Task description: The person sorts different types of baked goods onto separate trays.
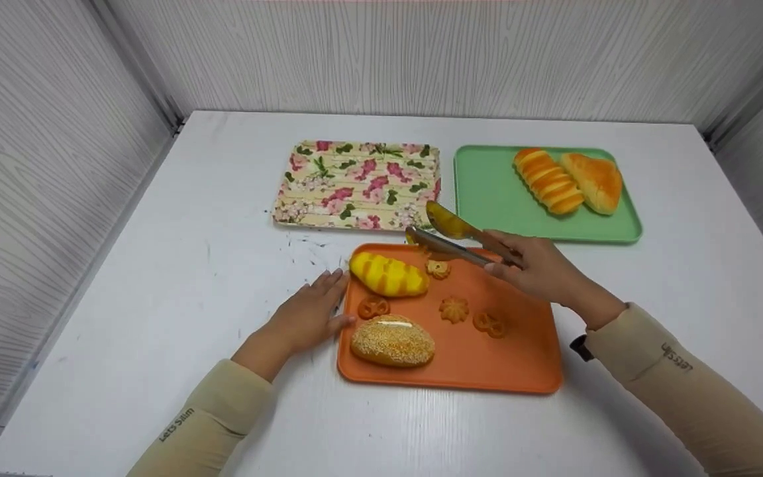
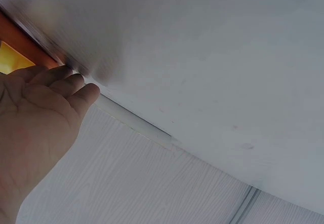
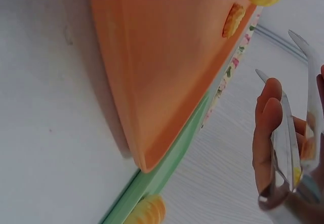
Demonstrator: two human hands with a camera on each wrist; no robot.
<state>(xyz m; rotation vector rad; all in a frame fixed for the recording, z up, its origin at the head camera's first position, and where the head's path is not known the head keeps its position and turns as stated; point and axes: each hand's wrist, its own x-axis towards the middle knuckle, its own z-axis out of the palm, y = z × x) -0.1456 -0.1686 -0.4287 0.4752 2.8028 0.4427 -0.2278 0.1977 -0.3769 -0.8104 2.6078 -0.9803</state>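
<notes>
Your right hand (image 1: 537,268) grips metal tongs (image 1: 449,222), tips apart, partly hiding the floral tray (image 1: 355,189); left hand (image 1: 305,315) straight-fingered beside the orange tray (image 1: 474,364) and seed-crusted oval bun (image 1: 393,343).

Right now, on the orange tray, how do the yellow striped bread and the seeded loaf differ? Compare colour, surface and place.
The yellow striped bread is bright yellow with darker bands; the seeded loaf is golden brown.
The yellow striped bread looks ridged, the seeded loaf smoothly rounded and speckled.
The yellow striped bread lies near the far edge of the orange tray, the seeded loaf nearer the person.
Both are elongated.
</notes>
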